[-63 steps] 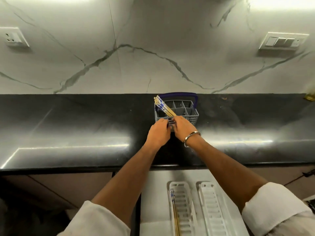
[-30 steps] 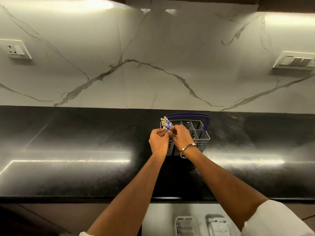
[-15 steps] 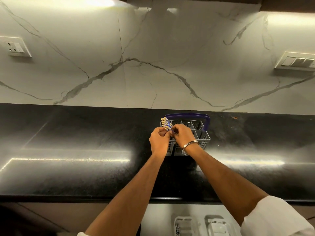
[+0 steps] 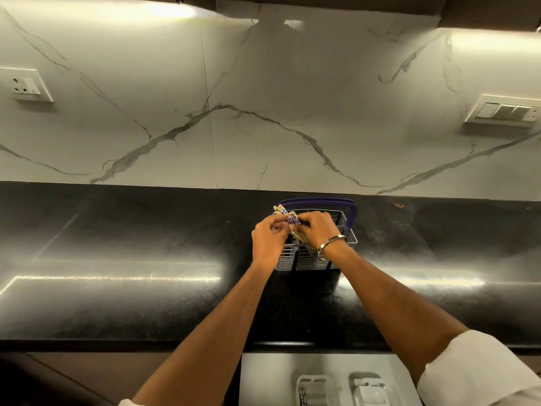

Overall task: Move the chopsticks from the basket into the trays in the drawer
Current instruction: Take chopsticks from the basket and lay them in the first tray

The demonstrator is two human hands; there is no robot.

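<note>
- Chopsticks: a bundle standing tilted in the left corner of the grey basket on the black counter.
- Left hand: fingers pinched on the patterned tops.
- Right hand: fingertips closed on the same tops.
- Light, stiff, smooth sticks, likely to slip or fan out; best pinched near the tops, together.

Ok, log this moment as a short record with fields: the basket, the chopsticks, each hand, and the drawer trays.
basket: grey basket with purple handle, standing on the black counter
chopsticks: bundle of chopsticks leaning out of the basket's left end
left hand: left hand, fingers closed on the bundle
right hand: right hand, fingers closed on the bundle; bracelet at the wrist
trays: two white trays in the open drawer, only partly in view
</note>
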